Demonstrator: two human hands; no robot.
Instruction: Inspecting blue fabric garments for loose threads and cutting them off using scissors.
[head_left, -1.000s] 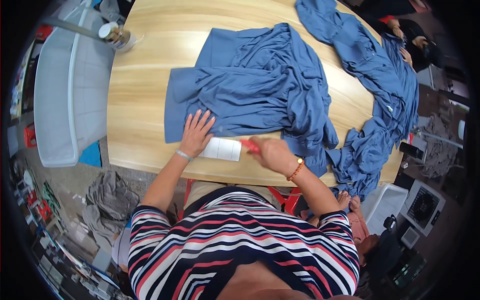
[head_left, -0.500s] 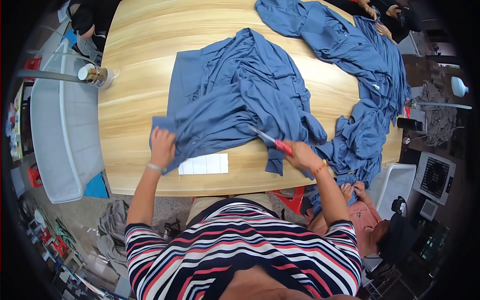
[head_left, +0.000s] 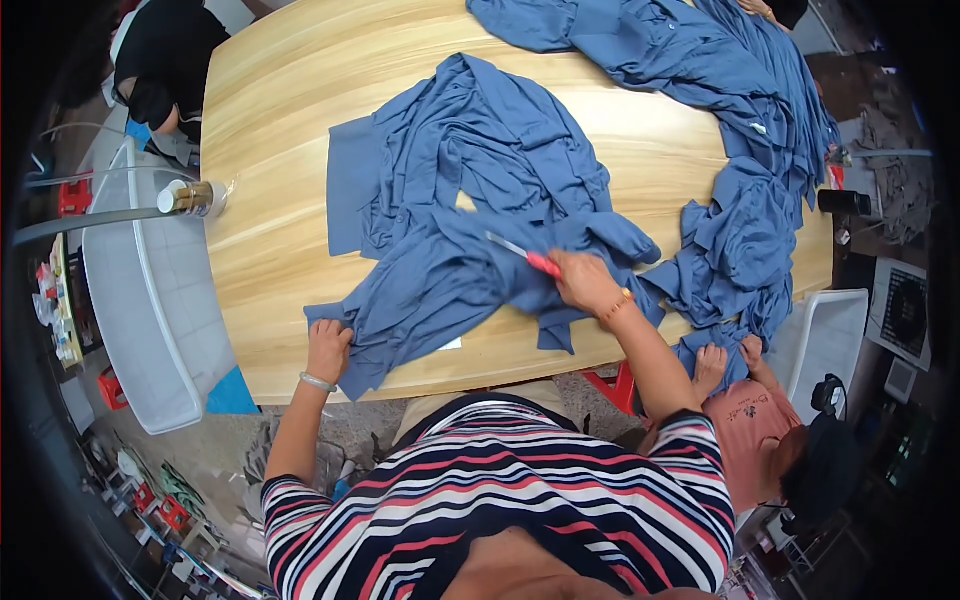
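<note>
A blue-grey shirt [head_left: 520, 150] lies crumpled across the table before me. At the near left edge, my left hand [head_left: 329, 350] is closed on the end of one sleeve [head_left: 420, 265] and holds it out toward me. My right hand [head_left: 585, 283] grips red-handled scissors [head_left: 540, 262] over the middle of the shirt, blades pointing up and left. Motion blurs the cloth at their tips, so contact there cannot be told. Under the sleeve, only a small corner of a white paper sheet [head_left: 452, 344] shows.
More blue-grey garments [head_left: 740, 230] are heaped along the right side of the wooden table [head_left: 270, 200]. A co-worker in pink [head_left: 740, 430] handles cloth at the near right. White tubs [head_left: 160, 330] flank the table, and a jar [head_left: 192, 198] stands at its left edge.
My left hand has drawn the sleeve end toward me, covering most of the paper. The scissors have shifted left and up in my right hand. The view has also moved slightly.
</note>
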